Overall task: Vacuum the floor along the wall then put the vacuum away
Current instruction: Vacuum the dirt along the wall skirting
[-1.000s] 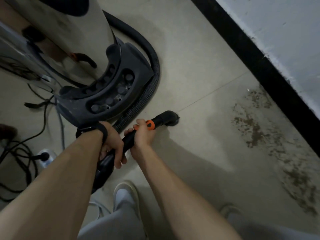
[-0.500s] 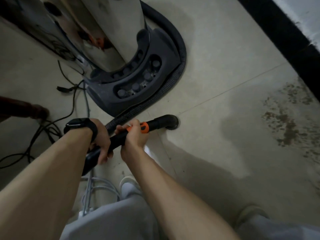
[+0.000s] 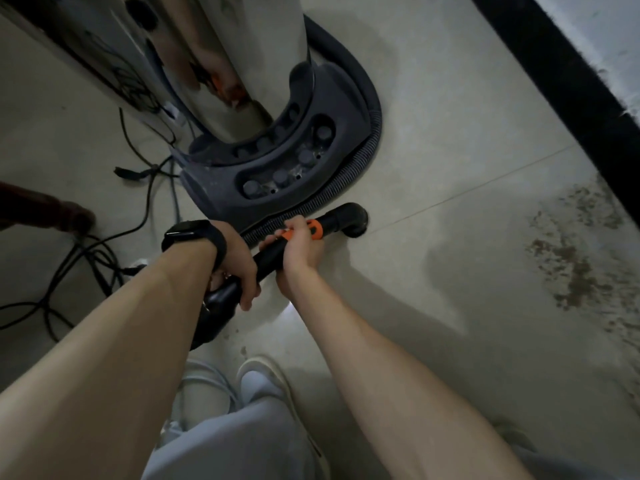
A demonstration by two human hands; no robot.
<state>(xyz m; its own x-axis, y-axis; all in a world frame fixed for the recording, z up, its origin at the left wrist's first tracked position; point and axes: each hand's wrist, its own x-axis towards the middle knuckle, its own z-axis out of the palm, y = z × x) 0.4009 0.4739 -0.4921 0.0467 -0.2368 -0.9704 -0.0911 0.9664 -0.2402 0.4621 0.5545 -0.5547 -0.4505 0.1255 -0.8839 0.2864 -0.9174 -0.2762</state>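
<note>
While clamped in the right hand (image 3: 299,249) just behind the orange collar (image 3: 313,229) and in the left hand (image 3: 239,268) lower down, where the tube swells into a bulbous black handle (image 3: 218,306), points the wand (image 3: 268,252) forward and down. Both sets of fingers curled fully round the black tube, watch (image 3: 188,233) on the left wrist. Ends in an elbow nozzle (image 3: 353,220) pressed to the floor (image 3: 450,133) or just above it; cannot tell which from this angle. Lies just beside the ribbed hose (image 3: 375,133), looped round the vacuum (image 3: 242,64), a steel canister on a dark plastic base (image 3: 277,174) toward the far left of the floor. Further right, along the floor's edge: black skirting (image 3: 561,81) under the pale wall (image 3: 595,29), and just in front of it a patch of brown stains (image 3: 571,271), well apart from the nozzle. To the left, loose cables (image 3: 86,258) and a dark wooden leg (image 3: 45,213); nearest of all, a pale shoe (image 3: 263,379).

Looks unfinished, judging by that. Stained strip beside the skirting seemingly not yet reached, though hard to say whether such marks liftable by suction at all. Left to do, probably: work the nozzle across to the floor's wall edge, run along it, then coil the hose and stow the vacuum.
</note>
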